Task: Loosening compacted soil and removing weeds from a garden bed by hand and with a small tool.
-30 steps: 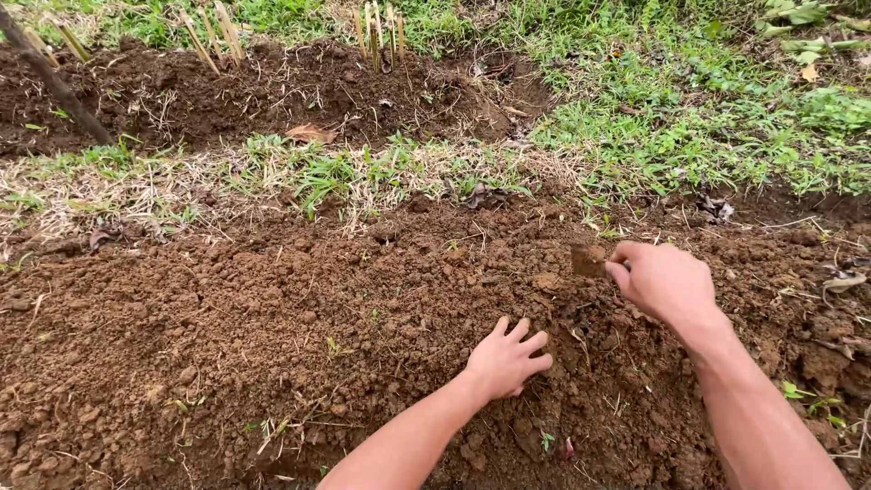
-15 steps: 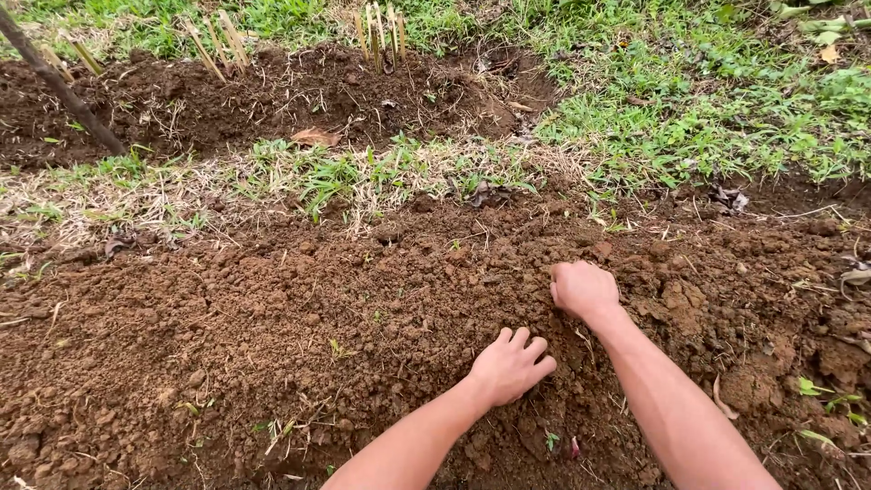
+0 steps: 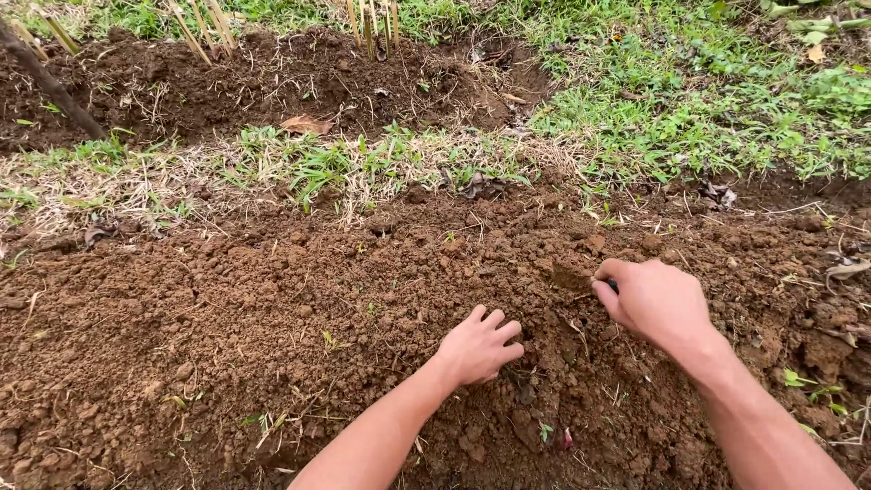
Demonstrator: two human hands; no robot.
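Observation:
My right hand (image 3: 655,301) is closed around the handle of a small digging tool (image 3: 613,286). Its soil-caked blade is sunk into the loose brown soil of the raised bed (image 3: 272,308), and little of the tool shows past my fingers. My left hand (image 3: 476,347) lies palm down on the soil a short way left of the blade, fingers slightly spread and curled into the crumbs, holding nothing. A shallow dug hollow (image 3: 535,363) lies between the two hands.
A strip of grass and dry straw (image 3: 345,168) borders the bed's far side. Beyond it lies another soil patch (image 3: 272,82) with cut bamboo stakes (image 3: 372,23) and a dark slanted pole (image 3: 45,82). Green grass (image 3: 708,100) covers the upper right.
My right hand drove the tool into the soil close to my left hand, then drew back to the right with the blade still buried. My left hand shifted slightly left.

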